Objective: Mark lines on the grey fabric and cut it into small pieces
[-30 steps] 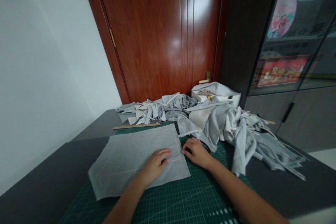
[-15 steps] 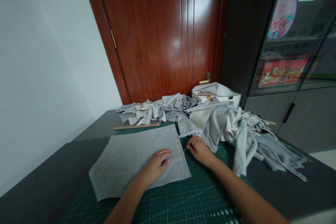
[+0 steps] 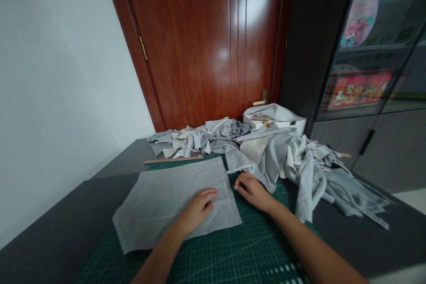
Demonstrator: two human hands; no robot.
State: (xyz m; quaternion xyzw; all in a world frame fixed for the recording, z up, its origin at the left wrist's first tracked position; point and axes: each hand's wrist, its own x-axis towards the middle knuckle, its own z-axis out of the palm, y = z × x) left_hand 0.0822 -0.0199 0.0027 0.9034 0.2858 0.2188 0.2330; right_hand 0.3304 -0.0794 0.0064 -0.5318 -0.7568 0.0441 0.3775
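A light grey piece of fabric (image 3: 166, 191) with faint pinkish lines lies flat on the green cutting mat (image 3: 229, 253). My left hand (image 3: 199, 204) rests palm-down on its right part, fingers stretched out and holding nothing. Just beyond the fabric's right edge is my right hand (image 3: 251, 188), low over the mat with thumb and fingers drawn together. Something tiny and pale shows at those fingertips, too small to make out. Behind the right hand, the loose grey cloth (image 3: 266, 155) hangs onto the mat's far edge.
A heap of grey and cream scraps (image 3: 199, 137) lies along the back of the dark table (image 3: 43, 239). In front of it is a thin wooden strip (image 3: 173, 159). A white box (image 3: 299, 126) with cloth on top stands at the back right, before the brown door (image 3: 199, 44).
My right hand has shifted slightly left, closer to the fabric's edge. The left hand and the fabric have stayed put.
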